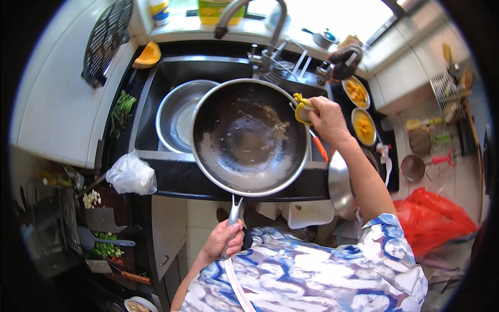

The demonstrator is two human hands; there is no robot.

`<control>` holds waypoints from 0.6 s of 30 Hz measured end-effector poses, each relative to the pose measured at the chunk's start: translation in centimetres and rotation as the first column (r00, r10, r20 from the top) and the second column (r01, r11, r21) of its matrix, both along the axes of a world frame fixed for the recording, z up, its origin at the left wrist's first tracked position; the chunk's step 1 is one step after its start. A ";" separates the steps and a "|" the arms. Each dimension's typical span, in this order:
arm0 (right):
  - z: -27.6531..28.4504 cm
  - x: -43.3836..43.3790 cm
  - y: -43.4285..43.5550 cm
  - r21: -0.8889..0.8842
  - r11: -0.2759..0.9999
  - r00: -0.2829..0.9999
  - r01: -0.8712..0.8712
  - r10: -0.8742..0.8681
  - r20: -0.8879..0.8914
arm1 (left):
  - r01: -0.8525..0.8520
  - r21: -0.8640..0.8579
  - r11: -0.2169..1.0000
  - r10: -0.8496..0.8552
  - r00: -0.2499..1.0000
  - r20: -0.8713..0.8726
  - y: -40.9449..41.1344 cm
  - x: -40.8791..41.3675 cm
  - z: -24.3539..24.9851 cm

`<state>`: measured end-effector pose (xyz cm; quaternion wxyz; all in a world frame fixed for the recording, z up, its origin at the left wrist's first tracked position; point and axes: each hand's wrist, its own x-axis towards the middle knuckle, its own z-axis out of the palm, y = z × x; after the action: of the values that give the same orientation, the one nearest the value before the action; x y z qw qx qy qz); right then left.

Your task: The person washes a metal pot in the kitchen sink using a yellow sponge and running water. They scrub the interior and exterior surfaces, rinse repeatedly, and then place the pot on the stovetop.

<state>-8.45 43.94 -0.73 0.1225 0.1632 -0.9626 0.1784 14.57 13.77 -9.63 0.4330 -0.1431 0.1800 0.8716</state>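
A wok (249, 136) is held over the sink and the counter's front edge, its dark inside wet and dotted with pale food bits. My left hand (226, 240) grips its long metal handle (234, 212) near my body. At the wok's upper right rim, my right hand (327, 119) pinches a greyish pad with yellow trim (302, 110). Whether a side handle lies under that pad is hidden. Partly behind the wok, a stainless steel basin (175, 117) sits in the dark sink (206, 69). A curved faucet (278, 23) rises behind the sink.
Two bowls of cut orange pieces (355, 93) (364, 126) and a metal lid (341, 183) stand right. A pumpkin wedge (148, 55), leafy greens (121, 113) and a white plastic bag (132, 174) lie left. Below these, a cleaver (100, 219) lies near peeled garlic (92, 199). A red bag (432, 218) is right.
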 end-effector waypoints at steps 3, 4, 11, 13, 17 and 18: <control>0.2 2.4 2.3 -0.100 0.984 0.989 0.150 -0.147 0.035 | 0.019 -0.017 1.000 -0.019 1.000 -0.008 -1.1 -0.4 1.3; -0.8 3.2 3.5 -0.135 0.969 0.979 0.205 -0.201 0.043 | 0.055 -0.045 0.997 -0.056 0.998 -0.025 -1.5 -0.7 1.7; -10.9 7.6 6.7 -0.121 0.907 0.899 0.404 -0.368 0.239 | 0.051 0.005 0.999 -0.051 0.999 -0.020 -4.9 -3.0 4.7; -11.6 8.7 6.6 -0.180 0.867 0.866 0.464 -0.401 0.298 | -0.001 0.049 0.999 0.002 1.000 -0.016 -5.7 -2.7 5.7; -13.0 9.5 7.0 -0.275 0.800 0.837 0.533 -0.450 0.312 | -0.092 0.068 0.993 0.095 0.995 -0.030 -6.8 -2.1 7.5; -13.5 9.4 7.2 -0.278 0.807 0.846 0.522 -0.447 0.290 | -0.112 0.077 0.991 0.114 0.993 -0.027 -6.9 -2.0 7.7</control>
<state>0.99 51.18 -14.24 0.0882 -0.1330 -0.9325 0.3239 12.59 6.87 -1.88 0.3850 -0.1229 0.1456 0.9030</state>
